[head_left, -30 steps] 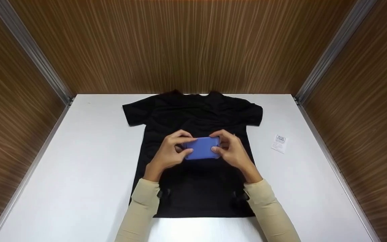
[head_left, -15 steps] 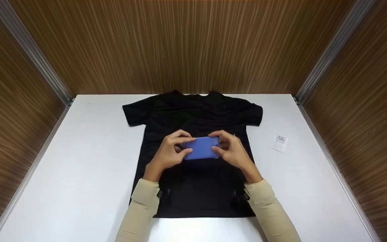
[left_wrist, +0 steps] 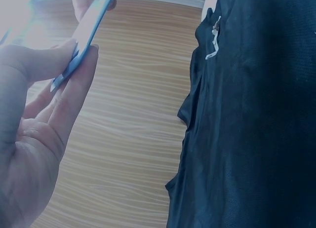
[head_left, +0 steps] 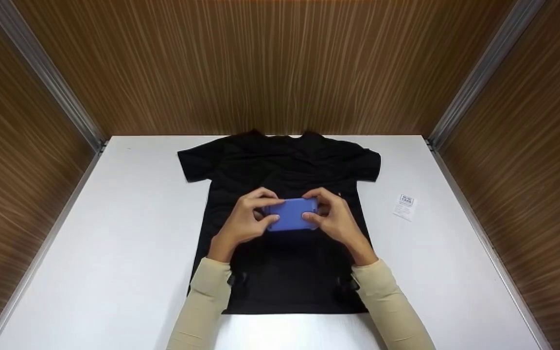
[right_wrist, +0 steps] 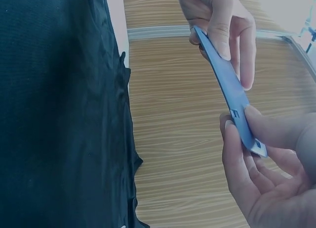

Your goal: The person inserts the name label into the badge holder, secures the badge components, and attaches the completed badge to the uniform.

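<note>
A flat, thin blue rectangular case (head_left: pixel 290 214) is held level between both hands, over the middle of a black T-shirt (head_left: pixel 289 282). Small slots show near its right end in the right wrist view, where the case (right_wrist: pixel 229 85) appears nearly edge-on. My left hand (head_left: pixel 243 221) pinches the left end, thumb on the near face and fingers behind and along the top edge. At the right end, my right hand (head_left: pixel 338 218) pinches in the same way, its thumb pressing on the face. Most of the case's back is hidden.
The T-shirt lies spread on a white table (head_left: pixel 114 243), collar toward the back. A small white printed card (head_left: pixel 405 207) lies right of it. Brown wood-grain panels (head_left: pixel 280 68) enclose the back and both sides. A white strip (left_wrist: pixel 214 43) shows on the shirt.
My right thumb has slid slightly inward across the case's face. The left hand, the case, the T-shirt and the card stay practically in place.
</note>
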`<action>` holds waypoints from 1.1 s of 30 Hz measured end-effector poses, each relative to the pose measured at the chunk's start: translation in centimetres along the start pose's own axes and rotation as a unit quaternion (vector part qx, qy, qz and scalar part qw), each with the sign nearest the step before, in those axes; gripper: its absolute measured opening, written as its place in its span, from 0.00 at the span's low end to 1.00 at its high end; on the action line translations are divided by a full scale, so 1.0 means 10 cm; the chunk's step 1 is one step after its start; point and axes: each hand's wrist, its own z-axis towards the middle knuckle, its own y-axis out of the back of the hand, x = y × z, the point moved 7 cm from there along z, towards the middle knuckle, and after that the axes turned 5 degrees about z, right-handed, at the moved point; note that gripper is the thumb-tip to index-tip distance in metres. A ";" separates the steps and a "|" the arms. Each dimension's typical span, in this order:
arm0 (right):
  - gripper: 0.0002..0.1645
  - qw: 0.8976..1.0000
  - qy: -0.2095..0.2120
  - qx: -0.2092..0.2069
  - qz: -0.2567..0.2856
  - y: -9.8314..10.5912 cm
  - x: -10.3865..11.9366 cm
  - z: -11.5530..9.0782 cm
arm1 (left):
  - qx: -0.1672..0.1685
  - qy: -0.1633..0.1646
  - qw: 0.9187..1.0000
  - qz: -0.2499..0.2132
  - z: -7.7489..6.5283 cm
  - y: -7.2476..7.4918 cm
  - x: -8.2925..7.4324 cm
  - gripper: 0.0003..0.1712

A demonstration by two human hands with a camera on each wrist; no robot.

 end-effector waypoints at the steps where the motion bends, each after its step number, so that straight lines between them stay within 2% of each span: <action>1: 0.21 1.000 0.000 0.002 0.001 0.00 0.04 0.00 | 0.001 0.001 1.000 0.000 0.00 0.00 0.00 0.18; 6: 0.20 1.000 0.010 0.010 0.008 0.01 0.25 -0.03 | 0.007 0.007 1.000 -0.005 0.01 -0.01 -0.01 0.18; 10: 0.19 1.000 0.012 0.016 0.012 0.00 0.28 -0.04 | 0.008 0.010 1.000 0.001 0.00 -0.01 0.00 0.18; 16: 0.19 1.000 0.005 0.021 0.015 -0.01 0.22 -0.03 | 0.007 0.012 1.000 0.013 0.01 -0.01 0.01 0.18; 23: 0.21 1.000 -0.003 0.022 0.013 -0.01 -0.07 0.00 | 0.000 0.022 0.999 0.026 0.01 0.01 0.02 0.18; 33: 0.22 1.000 0.010 0.026 0.007 0.01 -0.07 0.00 | 0.009 0.035 0.999 0.021 0.01 0.01 0.04 0.19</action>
